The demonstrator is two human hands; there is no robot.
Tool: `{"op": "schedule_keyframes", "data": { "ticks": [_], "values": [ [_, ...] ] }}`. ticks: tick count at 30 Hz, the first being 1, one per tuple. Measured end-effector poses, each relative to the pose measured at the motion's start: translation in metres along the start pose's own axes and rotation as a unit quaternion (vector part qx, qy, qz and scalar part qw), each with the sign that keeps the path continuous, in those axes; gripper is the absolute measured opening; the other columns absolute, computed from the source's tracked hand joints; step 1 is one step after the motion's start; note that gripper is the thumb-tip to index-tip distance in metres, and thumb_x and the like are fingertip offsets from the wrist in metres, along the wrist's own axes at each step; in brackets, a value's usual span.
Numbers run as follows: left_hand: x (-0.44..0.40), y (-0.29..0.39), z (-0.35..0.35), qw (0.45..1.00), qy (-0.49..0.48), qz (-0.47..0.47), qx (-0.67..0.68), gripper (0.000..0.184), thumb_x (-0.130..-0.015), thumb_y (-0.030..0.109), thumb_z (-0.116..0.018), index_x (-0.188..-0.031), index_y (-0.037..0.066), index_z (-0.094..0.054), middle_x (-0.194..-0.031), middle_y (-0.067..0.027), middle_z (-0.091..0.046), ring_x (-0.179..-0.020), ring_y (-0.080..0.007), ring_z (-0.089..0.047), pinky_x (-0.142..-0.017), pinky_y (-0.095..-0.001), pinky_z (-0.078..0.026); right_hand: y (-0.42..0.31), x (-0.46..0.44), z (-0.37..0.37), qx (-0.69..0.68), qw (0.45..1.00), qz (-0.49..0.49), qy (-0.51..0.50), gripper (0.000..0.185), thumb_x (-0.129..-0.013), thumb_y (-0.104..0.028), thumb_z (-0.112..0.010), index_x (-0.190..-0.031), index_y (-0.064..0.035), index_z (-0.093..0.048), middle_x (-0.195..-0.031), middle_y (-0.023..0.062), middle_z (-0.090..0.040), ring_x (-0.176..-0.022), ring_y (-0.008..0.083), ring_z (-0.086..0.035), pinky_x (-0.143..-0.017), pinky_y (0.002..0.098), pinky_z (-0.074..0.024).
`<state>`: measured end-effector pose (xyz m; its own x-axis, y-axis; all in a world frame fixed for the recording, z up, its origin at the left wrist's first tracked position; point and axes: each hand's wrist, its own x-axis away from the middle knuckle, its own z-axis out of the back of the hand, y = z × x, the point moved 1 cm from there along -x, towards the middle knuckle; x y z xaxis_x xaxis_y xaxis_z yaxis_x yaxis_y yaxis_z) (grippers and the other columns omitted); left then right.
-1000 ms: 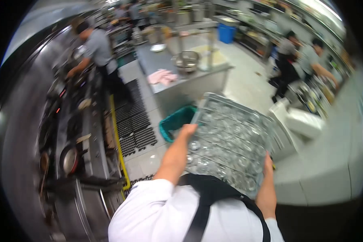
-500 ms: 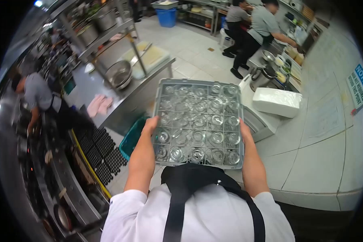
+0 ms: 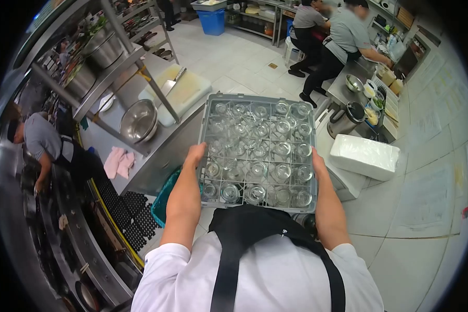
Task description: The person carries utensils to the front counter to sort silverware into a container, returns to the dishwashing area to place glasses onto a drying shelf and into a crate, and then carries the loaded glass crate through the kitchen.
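Observation:
Held out in front of my body is a grey plastic glass rack point(image 3: 206, 117), divided by a grid into compartments. Many of these hold clear drinking glasses point(image 3: 258, 170), which appear to stand bottom up. My left hand point(image 3: 196, 154) grips the rack's left side, its thumb by the rim. On the opposite side, my right hand point(image 3: 317, 160) is closed on the rack wall. The fingers of both hands are mostly hidden behind the rack's sides. My black apron touches or nearly touches the rack's near edge; I cannot tell which.
At left, a steel counter point(image 3: 158, 169) carries a metal bowl point(image 3: 139, 120), a knife point(image 3: 172, 82) on a cutting board and pink cloths point(image 3: 119, 161). A teal-lined bin point(image 3: 165, 200) stands below. To the right are a white wrapped package point(image 3: 365, 156) and a kettle point(image 3: 347, 118). Co-workers stand on both sides.
I have moved forward with the rack; the counter, the bowl and the wrapped package appear nearer and lower in view. Both hands keep their hold on the rack.

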<state>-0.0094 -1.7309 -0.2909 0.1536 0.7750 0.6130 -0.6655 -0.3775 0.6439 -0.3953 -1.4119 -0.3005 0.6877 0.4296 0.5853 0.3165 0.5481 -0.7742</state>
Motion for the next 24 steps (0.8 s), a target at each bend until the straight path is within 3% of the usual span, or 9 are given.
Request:
{"op": "schedule_keyframes", "data": {
  "ticks": [5, 9, 14, 21, 24],
  "values": [
    [-0.039, 0.065, -0.011, 0.999, -0.02, -0.037, -0.019, 0.066, -0.082, 0.039, -0.054, -0.125, -0.01, -0.054, -0.128, -0.0281, -0.056, -0.12, -0.0387, -0.053, -0.096, -0.0465, -0.041, -0.014, -0.048, -0.001, -0.075, 0.997, 0.008, 0.017, 0.087, -0.089, -0.062, -0.049, -0.131, 0.0136, -0.047, -0.134, 0.0241, -0.052, -0.126, 0.0312, -0.048, -0.104, 0.0381, -0.0351],
    [-0.127, 0.101, -0.03, 0.995, -0.062, -0.076, -0.033, 0.067, -0.083, 0.041, -0.055, -0.127, -0.009, -0.053, -0.131, -0.0275, -0.054, -0.124, -0.0374, -0.051, -0.098, -0.0451, -0.041, -0.042, -0.064, -0.002, -0.031, 0.998, 0.023, 0.056, 0.083, -0.091, -0.061, -0.047, -0.136, 0.0081, -0.045, -0.135, 0.0189, -0.052, -0.126, 0.0282, -0.048, -0.105, 0.0368, -0.0345],
    [-0.158, 0.146, -0.049, 0.989, -0.094, -0.095, -0.069, 0.068, -0.083, 0.041, -0.056, -0.127, -0.01, -0.052, -0.135, -0.0273, -0.051, -0.127, -0.0372, -0.049, -0.102, -0.0437, -0.039, -0.05, -0.095, 0.006, -0.057, 0.992, -0.009, 0.109, 0.083, -0.09, -0.061, -0.048, -0.137, 0.0069, -0.045, -0.137, 0.019, -0.05, -0.127, 0.0283, -0.047, -0.106, 0.0369, -0.0337],
    [-0.188, 0.218, -0.062, 0.985, -0.076, -0.126, -0.085, 0.068, -0.08, 0.038, -0.057, -0.124, -0.014, -0.052, -0.131, -0.029, -0.053, -0.124, -0.0369, -0.051, -0.099, -0.0418, -0.04, -0.061, -0.159, 0.016, -0.129, 0.988, 0.008, 0.079, 0.084, -0.089, -0.062, -0.049, -0.139, 0.0051, -0.044, -0.143, 0.0194, -0.044, -0.132, 0.0295, -0.042, -0.109, 0.0381, -0.0299],
    [-0.204, 0.241, -0.073, 0.988, -0.08, -0.126, -0.041, 0.065, -0.08, 0.036, -0.058, -0.12, -0.014, -0.055, -0.126, -0.0284, -0.057, -0.118, -0.0361, -0.055, -0.096, -0.0419, -0.041, -0.112, -0.138, 0.01, -0.068, 0.99, 0.018, 0.124, 0.084, -0.089, -0.062, -0.048, -0.139, 0.0046, -0.043, -0.144, 0.0198, -0.042, -0.133, 0.0301, -0.039, -0.11, 0.0376, -0.0282]
  ]
}}
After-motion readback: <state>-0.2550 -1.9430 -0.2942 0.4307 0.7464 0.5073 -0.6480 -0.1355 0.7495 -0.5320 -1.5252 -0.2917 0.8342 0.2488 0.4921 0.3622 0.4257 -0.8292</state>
